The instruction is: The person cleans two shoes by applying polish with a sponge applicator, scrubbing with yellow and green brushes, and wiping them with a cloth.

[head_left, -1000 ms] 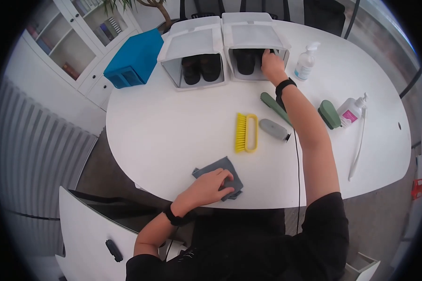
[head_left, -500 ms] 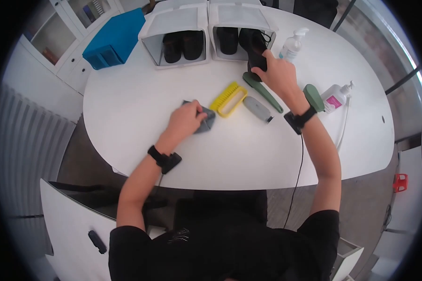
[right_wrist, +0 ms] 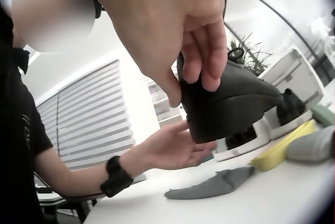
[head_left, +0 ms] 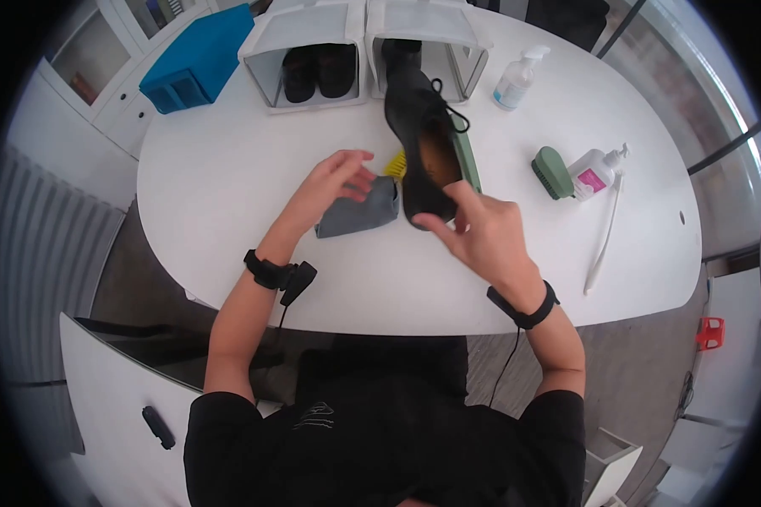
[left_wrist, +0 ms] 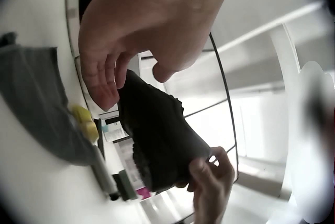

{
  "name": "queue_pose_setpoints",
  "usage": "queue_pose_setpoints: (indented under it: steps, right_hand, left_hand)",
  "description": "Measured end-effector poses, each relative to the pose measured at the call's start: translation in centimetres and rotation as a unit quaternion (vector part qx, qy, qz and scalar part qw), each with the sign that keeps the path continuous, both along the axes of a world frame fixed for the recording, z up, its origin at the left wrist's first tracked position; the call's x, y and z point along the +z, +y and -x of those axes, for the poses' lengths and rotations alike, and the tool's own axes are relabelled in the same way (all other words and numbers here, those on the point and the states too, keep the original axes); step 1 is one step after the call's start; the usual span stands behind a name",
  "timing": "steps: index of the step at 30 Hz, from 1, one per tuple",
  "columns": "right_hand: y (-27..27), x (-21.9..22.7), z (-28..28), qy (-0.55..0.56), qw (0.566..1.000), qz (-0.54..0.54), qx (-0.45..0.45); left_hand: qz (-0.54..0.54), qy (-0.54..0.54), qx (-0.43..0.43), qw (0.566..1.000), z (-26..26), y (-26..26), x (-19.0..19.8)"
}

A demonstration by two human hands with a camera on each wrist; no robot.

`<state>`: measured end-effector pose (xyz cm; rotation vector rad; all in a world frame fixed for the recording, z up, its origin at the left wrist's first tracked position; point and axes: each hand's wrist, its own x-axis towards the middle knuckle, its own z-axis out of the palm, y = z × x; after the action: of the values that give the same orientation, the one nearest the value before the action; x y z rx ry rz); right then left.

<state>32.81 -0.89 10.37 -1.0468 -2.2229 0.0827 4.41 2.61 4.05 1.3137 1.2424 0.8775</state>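
A black lace-up shoe (head_left: 431, 152) hangs over the table, toe away from the person. The right hand (head_left: 490, 232) pinches its heel, thumb on one side and fingers at the collar; in the right wrist view the right hand (right_wrist: 178, 35) grips the heel (right_wrist: 209, 114) from above. Beside the shoe, the left hand (head_left: 325, 190) is held with bent, relaxed fingers and holds nothing, above a grey cloth (head_left: 359, 211) on the table. In the left wrist view a small gap shows between the left hand (left_wrist: 141, 30) and the shoe (left_wrist: 159, 135).
Two white boxes (head_left: 300, 29) stand at the back with black shoes (head_left: 319, 72) inside. A yellow brush (head_left: 395, 164) and long green brush (head_left: 468, 152) lie partly behind the shoe. Rightward are a clear pump bottle (head_left: 516, 80), green brush (head_left: 553, 173), white bottle (head_left: 596, 173) and blue box (head_left: 199, 59).
The right hand has pulled the shoe out of the right box and brought it toward the person. The left hand gripped the cloth, shifted it, then let go and lifted off.
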Motion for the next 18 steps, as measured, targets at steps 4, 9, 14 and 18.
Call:
queue_pose_setpoints:
  steps: [4,9,14,18]
  right_hand:
    - [-2.7,-0.7,4.0,0.052,0.992,-0.023,0.112]
    - [-2.8,-1.8,5.9,0.131,0.976,0.063,0.161]
    - [3.7,-3.2,1.4,0.048,0.991,0.101,-0.073]
    - [4.0,-6.0,2.7,0.014,0.992,0.129,0.0]
  left_hand:
    - [0.113,-0.42,-0.01,0.901,-0.9,-0.6,1.5]
    - [0.132,-0.541,-0.054,0.829,0.9,0.3,-1.1]
    - [0.142,-0.547,0.016,0.825,2.8,0.8,-1.5]
    - [0.111,-0.573,-0.013,0.812,4.3,1.5,-2.2]
